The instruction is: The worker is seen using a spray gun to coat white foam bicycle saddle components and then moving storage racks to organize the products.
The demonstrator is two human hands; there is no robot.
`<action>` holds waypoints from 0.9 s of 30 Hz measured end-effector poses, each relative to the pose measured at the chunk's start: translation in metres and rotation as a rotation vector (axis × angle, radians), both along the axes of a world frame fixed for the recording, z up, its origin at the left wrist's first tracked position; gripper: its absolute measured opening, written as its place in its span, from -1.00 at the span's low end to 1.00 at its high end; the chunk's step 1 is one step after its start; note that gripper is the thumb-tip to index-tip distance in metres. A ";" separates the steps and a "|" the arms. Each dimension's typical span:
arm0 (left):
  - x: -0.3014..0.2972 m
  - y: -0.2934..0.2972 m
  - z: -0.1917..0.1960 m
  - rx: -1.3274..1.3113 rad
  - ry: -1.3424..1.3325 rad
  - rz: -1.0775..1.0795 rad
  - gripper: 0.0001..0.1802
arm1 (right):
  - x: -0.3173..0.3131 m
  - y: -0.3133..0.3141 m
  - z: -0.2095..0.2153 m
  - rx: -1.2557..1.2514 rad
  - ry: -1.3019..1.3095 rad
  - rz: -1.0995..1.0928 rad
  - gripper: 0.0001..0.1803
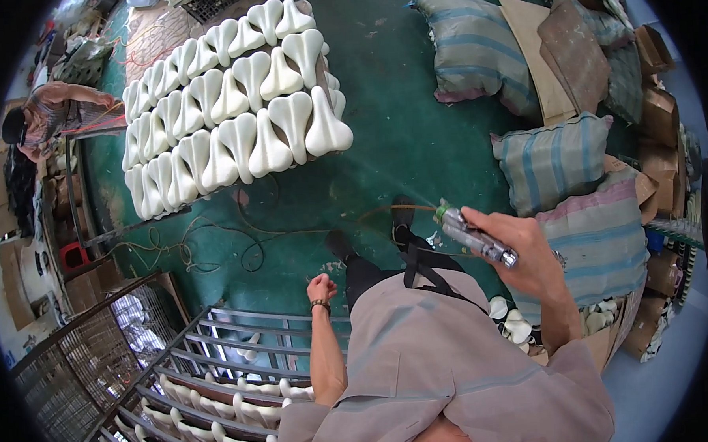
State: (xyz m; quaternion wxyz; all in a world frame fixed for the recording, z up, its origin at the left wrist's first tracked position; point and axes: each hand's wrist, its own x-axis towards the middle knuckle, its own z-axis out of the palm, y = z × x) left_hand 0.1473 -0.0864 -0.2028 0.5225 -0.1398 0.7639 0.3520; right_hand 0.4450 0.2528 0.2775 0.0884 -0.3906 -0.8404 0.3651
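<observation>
My right hand (521, 249) is wrapped round a metal spray gun (475, 235) with a green front end. A faint mist streams from its tip toward the upper left. Ahead stand rows of white saddle-shaped foam pads (232, 143), narrow noses alternating up and down; the spray gun is apart from them. My left hand (321, 288) is closed in a loose fist, with a band on its wrist and nothing seen sticking out of it. It hangs over the floor beside a metal rack (239, 314).
More white pads (220, 401) lie on the rack at lower left. A hose (189, 244) loops over the green floor. Stuffed striped sacks (553, 161) and cardboard boxes (656, 117) line the right side. Another person (45, 116) works at far left.
</observation>
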 end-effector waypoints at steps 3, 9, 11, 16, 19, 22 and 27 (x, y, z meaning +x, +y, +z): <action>0.029 0.018 0.002 -0.035 0.001 -0.005 -0.69 | 0.023 0.022 -0.007 -0.006 0.013 0.055 -0.19; 0.085 0.016 0.005 -0.032 -0.017 0.081 -0.66 | 0.052 0.072 -0.029 0.030 0.165 -0.009 -0.18; 0.106 0.009 0.005 -0.098 -0.025 0.124 -0.67 | 0.062 0.080 -0.030 0.005 0.146 0.038 -0.19; 0.159 -0.003 0.002 -0.123 -0.098 0.200 -0.79 | 0.084 0.090 -0.030 -0.028 0.084 0.142 -0.20; 0.179 -0.004 0.002 -0.216 -0.127 0.202 -0.79 | 0.093 0.089 -0.030 -0.020 0.168 0.114 -0.20; 0.185 0.002 0.002 -0.196 -0.124 0.209 -0.74 | 0.103 0.080 -0.024 0.016 0.112 0.235 -0.19; 0.182 0.018 -0.004 -0.061 -0.061 0.082 -0.76 | 0.121 0.047 -0.014 0.022 0.195 0.043 -0.24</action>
